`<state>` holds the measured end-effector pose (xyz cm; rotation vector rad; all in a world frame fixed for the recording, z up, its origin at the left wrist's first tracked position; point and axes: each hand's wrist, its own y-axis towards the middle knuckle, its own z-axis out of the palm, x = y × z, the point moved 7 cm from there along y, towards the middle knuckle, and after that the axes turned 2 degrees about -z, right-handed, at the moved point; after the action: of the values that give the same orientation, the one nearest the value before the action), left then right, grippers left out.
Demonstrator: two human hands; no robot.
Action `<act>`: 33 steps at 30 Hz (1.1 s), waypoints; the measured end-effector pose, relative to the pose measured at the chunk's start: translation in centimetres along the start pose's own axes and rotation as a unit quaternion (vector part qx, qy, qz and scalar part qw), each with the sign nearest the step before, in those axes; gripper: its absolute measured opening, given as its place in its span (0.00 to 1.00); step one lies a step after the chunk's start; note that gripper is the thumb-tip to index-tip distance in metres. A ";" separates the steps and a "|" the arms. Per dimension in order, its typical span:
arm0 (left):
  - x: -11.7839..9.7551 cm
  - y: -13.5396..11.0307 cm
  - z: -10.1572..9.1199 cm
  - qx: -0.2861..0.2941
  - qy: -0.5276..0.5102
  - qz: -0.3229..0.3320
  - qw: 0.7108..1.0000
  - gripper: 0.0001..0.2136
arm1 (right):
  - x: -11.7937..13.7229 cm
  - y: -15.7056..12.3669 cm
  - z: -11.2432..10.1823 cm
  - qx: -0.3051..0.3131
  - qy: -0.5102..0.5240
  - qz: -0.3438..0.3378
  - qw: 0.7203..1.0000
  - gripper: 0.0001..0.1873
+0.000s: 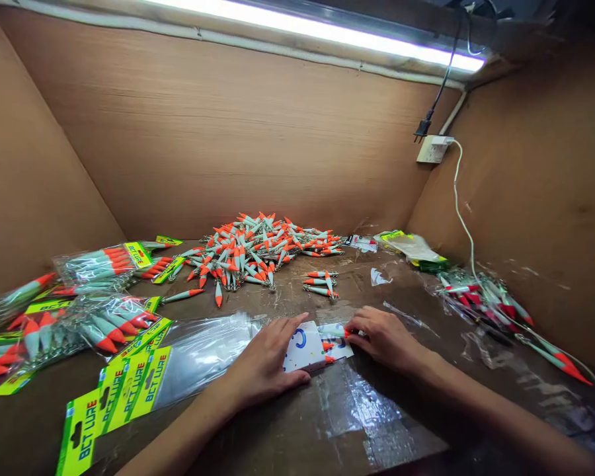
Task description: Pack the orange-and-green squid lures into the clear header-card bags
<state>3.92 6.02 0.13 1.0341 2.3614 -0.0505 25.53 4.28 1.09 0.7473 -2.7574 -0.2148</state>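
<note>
My left hand (270, 354) lies across a white card (305, 347) printed with blue figures, its fingers along the upper edge and the thumb at the lower one. Orange lure tips stick out from the card's right side. Between thumb and fingers, my right hand (384, 336) pinches the orange end of a pale fishing lure (334, 330), which lies over another piece of printed card (341, 347). Left of my left hand, clear plastic bags (203, 354) with yellow-green "BCT LURE" headers (82, 430) are fanned out.
A big heap of orange-and-white lures (252, 248) rises at the back, with several loose lures (322, 284) nearer. Filled lure packs (114, 320) crowd the left. More bagged lures (486, 294) lie right, near a white cable (459, 192) hanging from an outlet (432, 149).
</note>
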 end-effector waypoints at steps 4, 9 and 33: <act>0.1 0.1 0.1 0.006 -0.007 -0.005 1.000 0.46 | 1.0 1.1 0.5 -0.008 0.019 -0.032 0.999 0.10; 0.0 0.1 -0.1 -0.001 -0.016 0.003 1.000 0.48 | 3.2 2.9 2.3 -0.018 0.036 -0.087 0.995 0.07; 0.4 0.1 0.1 0.003 -0.034 0.039 0.999 0.51 | -1.4 6.1 -1.6 0.019 0.089 -0.144 0.985 0.19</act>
<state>3.81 6.37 -0.13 1.1088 2.2587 -0.0620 24.31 10.08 3.57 1.1190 -2.4838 -0.1435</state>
